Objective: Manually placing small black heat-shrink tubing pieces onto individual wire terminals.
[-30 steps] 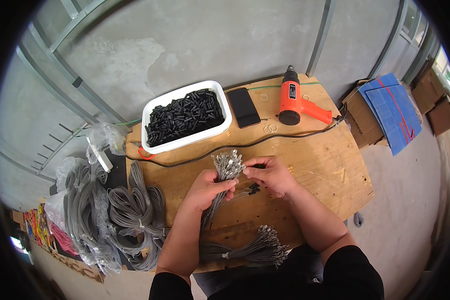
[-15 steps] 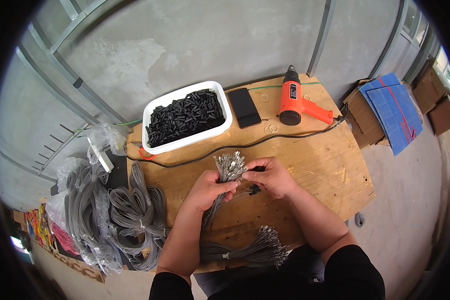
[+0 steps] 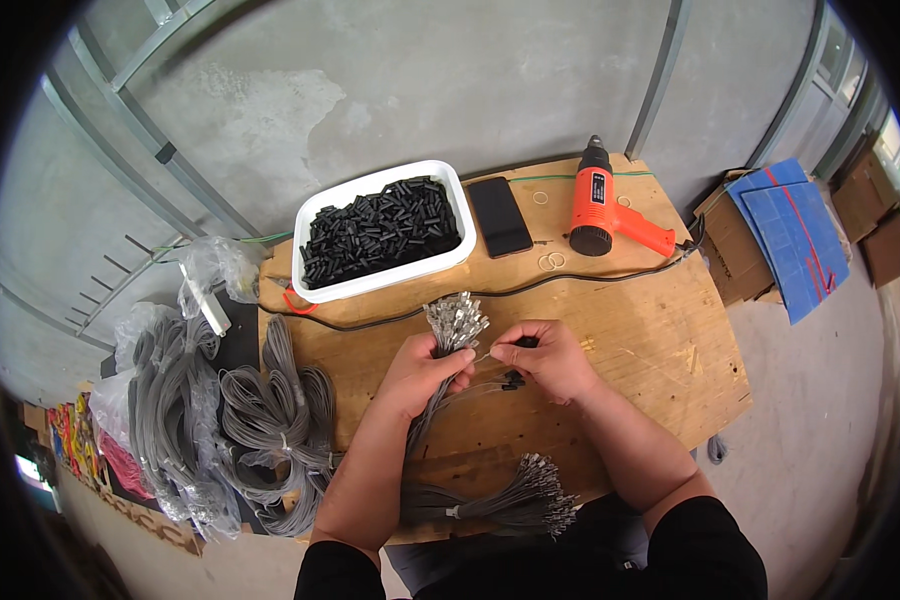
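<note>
My left hand [image 3: 418, 374] is closed round a bundle of thin grey wires [image 3: 456, 322], whose silvery metal terminals fan out above the thumb. To its right, my right hand [image 3: 550, 362] pinches a single wire [image 3: 483, 356] between thumb and forefinger, drawn out sideways from the bundle. Something black shows in the curl of the right fingers, too hidden to name surely. Below that hand, a few wires capped with short black sleeves [image 3: 512, 380] stick out over the table. A second tied wire bundle [image 3: 490, 505] with metal ends lies at the near edge.
A white tub [image 3: 464, 190] of short black tubes stands at the back, beside a black phone [image 3: 501, 216] and an orange heat gun [image 3: 592, 205]. The gun's black cord [image 3: 580, 276] crosses the wooden table [image 3: 660, 370]. Coiled grey wires [image 3: 278, 420] lie at the left.
My right hand has moved slightly right and down, away from the bundle's top, with a wire now stretched between the hands. My left hand still grips the bundle.
</note>
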A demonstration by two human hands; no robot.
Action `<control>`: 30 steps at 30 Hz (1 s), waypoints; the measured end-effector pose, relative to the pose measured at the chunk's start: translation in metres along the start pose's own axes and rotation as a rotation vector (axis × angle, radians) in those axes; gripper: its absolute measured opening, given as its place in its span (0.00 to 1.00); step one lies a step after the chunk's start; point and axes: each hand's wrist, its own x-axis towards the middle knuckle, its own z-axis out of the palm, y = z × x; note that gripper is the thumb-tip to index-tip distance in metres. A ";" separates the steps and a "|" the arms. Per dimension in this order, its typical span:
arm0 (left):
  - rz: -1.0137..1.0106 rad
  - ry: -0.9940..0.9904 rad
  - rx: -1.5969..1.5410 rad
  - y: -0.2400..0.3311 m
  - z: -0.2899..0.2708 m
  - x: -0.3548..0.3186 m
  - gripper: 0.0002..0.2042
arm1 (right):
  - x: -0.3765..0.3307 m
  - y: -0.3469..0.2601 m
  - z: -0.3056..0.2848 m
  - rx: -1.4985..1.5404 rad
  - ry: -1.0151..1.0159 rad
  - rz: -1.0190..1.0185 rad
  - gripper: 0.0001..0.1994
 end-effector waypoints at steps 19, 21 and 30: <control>0.107 -0.041 0.093 -0.003 -0.004 0.004 0.04 | 0.005 0.000 -0.004 0.627 -0.109 0.202 0.10; 0.117 -0.034 0.030 -0.004 -0.003 0.007 0.04 | 0.006 0.002 -0.013 0.693 -0.131 0.207 0.12; 0.115 -0.018 0.001 -0.005 -0.006 0.006 0.03 | 0.006 0.005 -0.001 0.529 -0.089 0.131 0.10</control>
